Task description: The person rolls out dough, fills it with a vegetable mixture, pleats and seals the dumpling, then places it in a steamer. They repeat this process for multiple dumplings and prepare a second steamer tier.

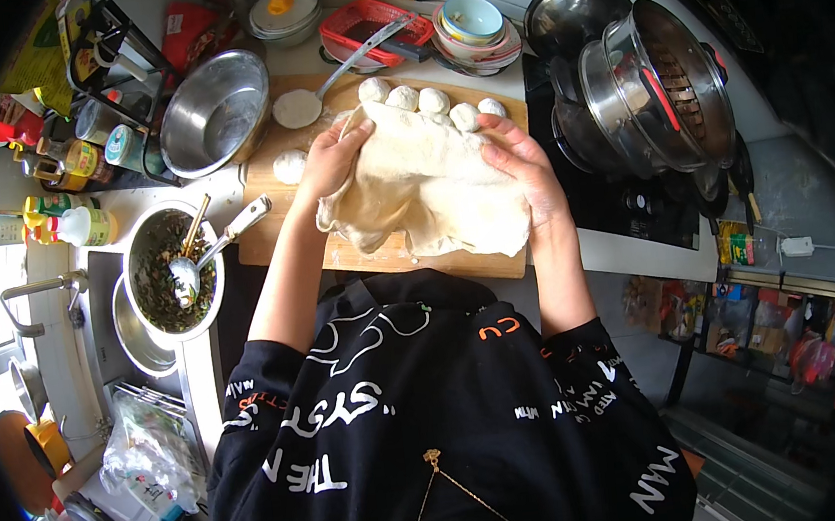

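Note:
A large, thin sheet of dough [432,176] hangs between my two hands above a wooden board [286,231]. My left hand [336,159] grips its left edge, thumb on top. At the right edge, my right hand [527,167] holds the sheet with the fingers behind it. The lower rim of the dough droops in folds towards my body. Several floured dough balls [402,98] sit in a row along the far side of the board, partly covered by the sheet. One more dough ball [291,166] lies left of my left hand. A flour-filled ladle [299,109] rests at the board's far left corner.
Left of the board stand a steel basin [215,114] and a bowl of chopped filling [155,278] with a spoon [233,225] and chopsticks in it. A red basket [357,25] and stacked bowls [472,20] are behind. On the right, a steel steamer pot [635,96] occupies the stove.

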The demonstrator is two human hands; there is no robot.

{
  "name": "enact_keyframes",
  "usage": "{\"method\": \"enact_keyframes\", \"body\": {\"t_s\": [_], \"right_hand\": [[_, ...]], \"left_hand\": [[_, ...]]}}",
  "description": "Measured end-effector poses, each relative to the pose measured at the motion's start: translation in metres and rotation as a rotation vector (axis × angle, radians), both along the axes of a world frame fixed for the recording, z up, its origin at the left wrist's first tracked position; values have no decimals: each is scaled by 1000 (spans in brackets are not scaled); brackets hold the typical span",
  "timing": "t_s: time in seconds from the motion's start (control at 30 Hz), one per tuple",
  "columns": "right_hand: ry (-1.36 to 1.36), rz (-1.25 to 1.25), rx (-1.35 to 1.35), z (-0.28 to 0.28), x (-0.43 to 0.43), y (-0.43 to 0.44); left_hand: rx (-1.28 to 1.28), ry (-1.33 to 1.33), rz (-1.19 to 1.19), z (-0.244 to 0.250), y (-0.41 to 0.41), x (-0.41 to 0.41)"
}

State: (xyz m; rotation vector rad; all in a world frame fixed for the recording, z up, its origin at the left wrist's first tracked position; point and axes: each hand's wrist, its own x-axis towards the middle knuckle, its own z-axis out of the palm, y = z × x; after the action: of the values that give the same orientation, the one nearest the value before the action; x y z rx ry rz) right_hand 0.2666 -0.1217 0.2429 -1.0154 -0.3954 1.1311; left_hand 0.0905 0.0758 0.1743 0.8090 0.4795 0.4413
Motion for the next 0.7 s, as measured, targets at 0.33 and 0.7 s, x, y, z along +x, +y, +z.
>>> {"method": "enact_keyframes", "body": {"t_s": [0.33,0.7], "right_hand": [[-452,314,10,-4,20,-4],[405,1,-104,5,-12,29]], "left_hand": [[36,48,-167,22,-9,3],[-651,-434,-159,-12,-20,-12]]}}
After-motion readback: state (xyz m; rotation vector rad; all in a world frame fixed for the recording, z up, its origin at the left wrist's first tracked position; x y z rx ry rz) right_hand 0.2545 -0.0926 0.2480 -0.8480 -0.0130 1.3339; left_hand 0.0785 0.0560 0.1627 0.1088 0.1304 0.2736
